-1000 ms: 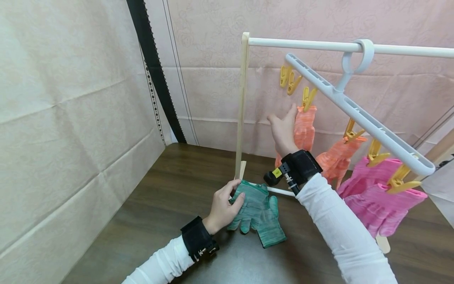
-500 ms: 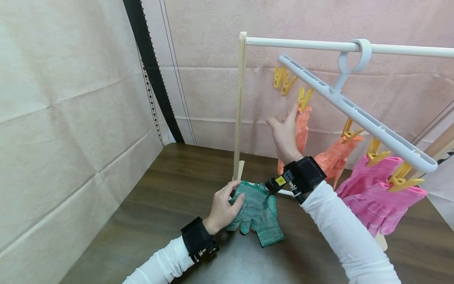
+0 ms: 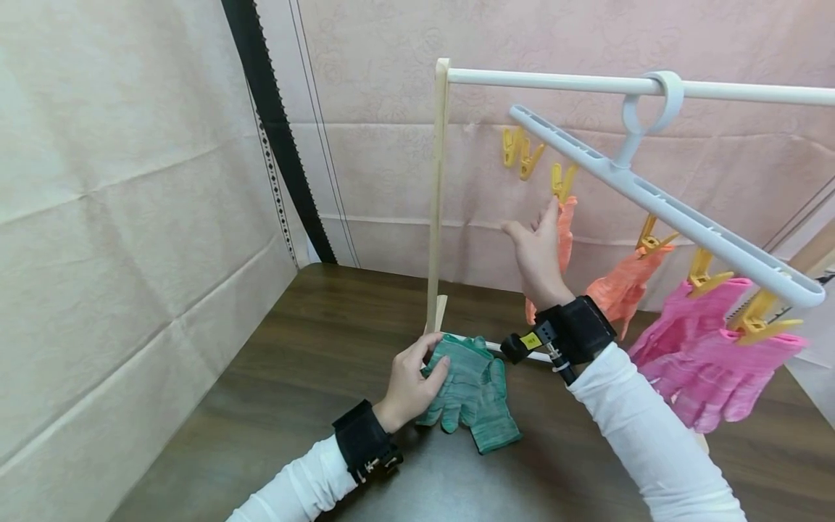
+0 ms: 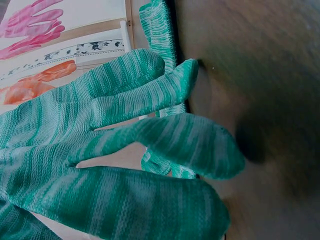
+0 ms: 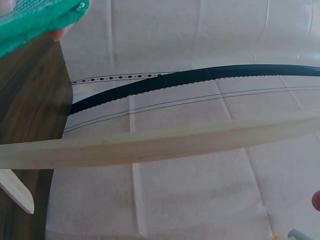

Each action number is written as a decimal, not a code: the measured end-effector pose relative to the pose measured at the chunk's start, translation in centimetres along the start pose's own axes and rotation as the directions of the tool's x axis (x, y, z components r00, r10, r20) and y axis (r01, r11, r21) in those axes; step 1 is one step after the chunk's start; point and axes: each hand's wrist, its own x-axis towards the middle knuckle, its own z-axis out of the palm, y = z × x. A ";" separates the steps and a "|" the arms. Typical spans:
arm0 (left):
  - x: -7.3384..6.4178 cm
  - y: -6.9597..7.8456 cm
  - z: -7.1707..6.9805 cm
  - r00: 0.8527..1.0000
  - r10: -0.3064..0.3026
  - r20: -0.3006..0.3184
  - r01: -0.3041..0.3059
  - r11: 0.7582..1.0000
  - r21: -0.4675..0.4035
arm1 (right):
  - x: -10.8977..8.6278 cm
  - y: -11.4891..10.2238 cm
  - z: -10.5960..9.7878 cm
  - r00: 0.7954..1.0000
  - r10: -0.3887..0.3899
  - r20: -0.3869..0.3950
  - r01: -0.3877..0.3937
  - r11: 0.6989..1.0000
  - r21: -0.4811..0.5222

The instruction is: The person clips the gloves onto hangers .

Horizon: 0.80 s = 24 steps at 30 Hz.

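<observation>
My left hand [image 3: 409, 383] holds a green striped knit glove [image 3: 462, 373] by its cuff side, thumb over the front. Below and to its right shows a second green glove [image 3: 496, 424]. In the left wrist view, the held glove's fingers [image 4: 150, 200] hang over the table. My right hand [image 3: 540, 261] is raised beside a hanging orange glove [image 3: 566, 232], its index finger up at the glove's edge under a yellow clip [image 3: 562, 181]. The right thumb stands apart to the left. Most of this orange glove is hidden behind the hand.
A pale blue hanger [image 3: 665, 199] hangs from a white bar [image 3: 548, 80] on a wooden post [image 3: 437, 196]. Its yellow clips carry another orange glove [image 3: 629, 283] and pink gloves [image 3: 737, 370]. Two clips [image 3: 522, 156] at its far end hold nothing. Cloth walls [image 3: 365, 181] enclose the brown table [image 3: 261, 435].
The right hand has shifted slightly right along with the orange glove. The hanger has turned a little, its near end moving right with the pink gloves. The left hand stays put.
</observation>
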 end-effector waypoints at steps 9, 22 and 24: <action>0.0 0.0 0.2 1.000 -0.004 0.003 0.004 1.000 0.001 | -0.3 0.2 -1.3 1.000 -0.025 -0.009 0.025 0.999 0.023; 0.0 0.1 0.4 1.000 0.017 -0.006 -0.017 1.000 0.005 | -0.4 0.4 -2.3 1.000 -0.015 -0.004 0.015 1.000 0.013; 0.0 0.1 0.4 1.000 0.014 -0.005 -0.014 1.000 0.002 | -0.4 0.4 -2.3 1.000 -0.016 0.005 0.015 1.000 0.019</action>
